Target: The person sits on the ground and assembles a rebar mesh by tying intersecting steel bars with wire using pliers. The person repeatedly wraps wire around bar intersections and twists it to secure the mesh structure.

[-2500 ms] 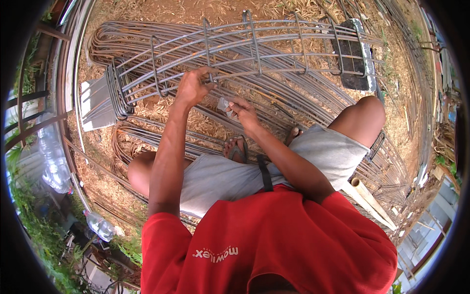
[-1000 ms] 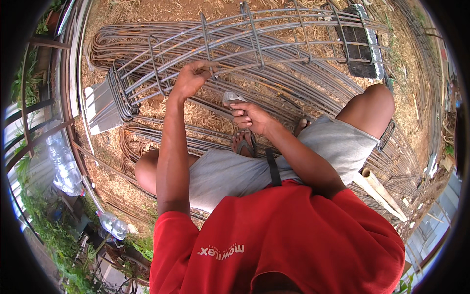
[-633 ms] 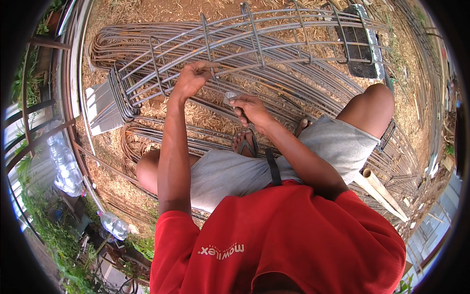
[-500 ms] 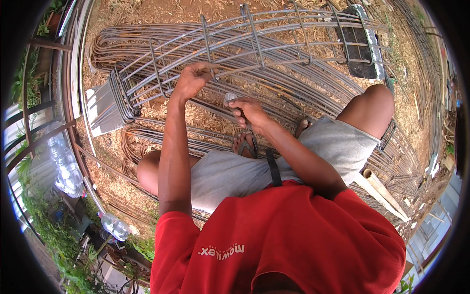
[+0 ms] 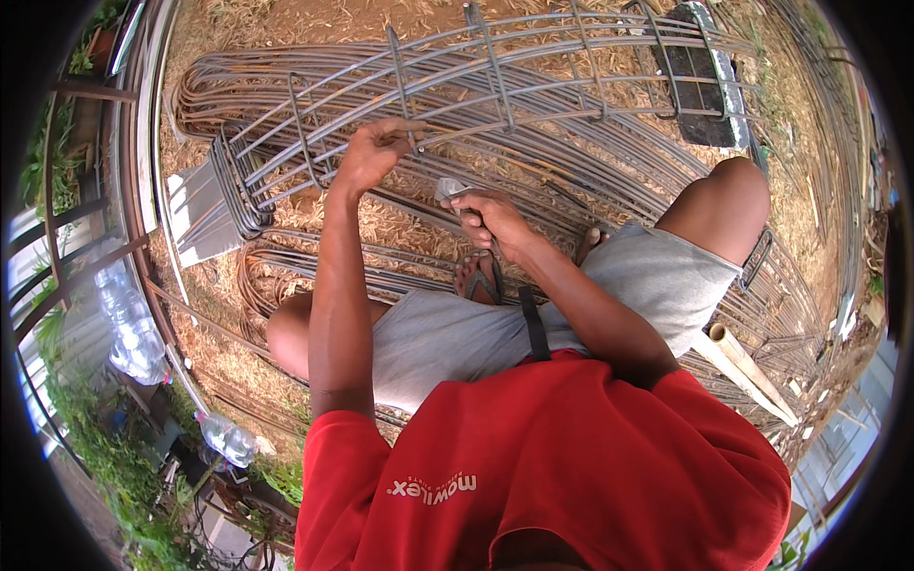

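Observation:
A long rebar cage (image 5: 547, 90) of grey steel bars and square stirrups stretches across the far side. My left hand (image 5: 376, 157) is at its near lower bar beside a stirrup, thumb and fingers pinched together on the steel there. The fingertips partly hide what they grip. Closer to me and to the right, my right hand (image 5: 493, 221) is closed around a small hand tool (image 5: 449, 189) with a pale grey head. Its kind is not clear, and my fingers cover most of it. The tool's head is apart from the cage.
Bundles of bent rebar (image 5: 238, 81) lie under and in front of the cage. A dark block (image 5: 700, 86) stands under its right end, and a grey block (image 5: 205, 205) at its left. Bamboo-like poles (image 5: 747, 376) lie by my right knee; plastic bottles (image 5: 133, 328) are at left.
My right hand has turned slightly and shifted a little to the right with the tool. The left hand stays at the same spot on the cage.

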Demonstrator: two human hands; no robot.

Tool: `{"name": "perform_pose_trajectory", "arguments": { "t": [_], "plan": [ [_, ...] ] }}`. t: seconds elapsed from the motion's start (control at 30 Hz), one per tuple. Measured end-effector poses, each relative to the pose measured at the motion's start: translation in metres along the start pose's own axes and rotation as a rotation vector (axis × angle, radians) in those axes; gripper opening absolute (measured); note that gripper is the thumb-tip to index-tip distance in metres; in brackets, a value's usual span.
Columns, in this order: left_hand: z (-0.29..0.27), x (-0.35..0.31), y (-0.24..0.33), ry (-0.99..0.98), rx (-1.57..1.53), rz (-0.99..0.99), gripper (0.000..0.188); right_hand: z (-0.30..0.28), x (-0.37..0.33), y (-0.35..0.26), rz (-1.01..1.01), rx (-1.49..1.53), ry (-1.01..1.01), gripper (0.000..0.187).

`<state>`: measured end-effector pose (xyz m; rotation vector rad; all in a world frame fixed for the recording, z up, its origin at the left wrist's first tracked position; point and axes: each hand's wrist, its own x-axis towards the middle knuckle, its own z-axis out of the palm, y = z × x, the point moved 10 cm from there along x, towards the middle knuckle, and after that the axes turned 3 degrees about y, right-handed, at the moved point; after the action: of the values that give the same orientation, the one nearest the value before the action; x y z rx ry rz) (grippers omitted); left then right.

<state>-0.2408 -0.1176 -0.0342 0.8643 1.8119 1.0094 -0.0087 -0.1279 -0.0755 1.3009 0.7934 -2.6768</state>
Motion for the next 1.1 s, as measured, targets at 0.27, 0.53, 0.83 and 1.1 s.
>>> {"name": "perform_pose_trajectory", "arguments": {
  "t": [0.27, 0.53, 0.83, 1.1],
  "plan": [
    [0.0, -0.002, -0.002, -0.026, 0.06, -0.066, 0.032, 0.001, 0.002, -0.006, -0.004, 0.006, -0.015, 0.033],
    [-0.001, -0.002, -0.003, -0.018, 0.085, -0.081, 0.032, -0.009, 0.012, -0.017, 0.267, 0.178, -0.146, 0.034],
    [0.0, -0.002, 0.003, 0.031, -0.047, -0.052, 0.046, 0.003, 0.035, -0.021, 0.035, -0.152, -0.081, 0.028],
    [-0.005, 0.0, -0.006, 0.108, -0.113, -0.068, 0.027, 0.005, 0.033, -0.002, -0.227, -0.16, 0.089, 0.022]
  ]
}}
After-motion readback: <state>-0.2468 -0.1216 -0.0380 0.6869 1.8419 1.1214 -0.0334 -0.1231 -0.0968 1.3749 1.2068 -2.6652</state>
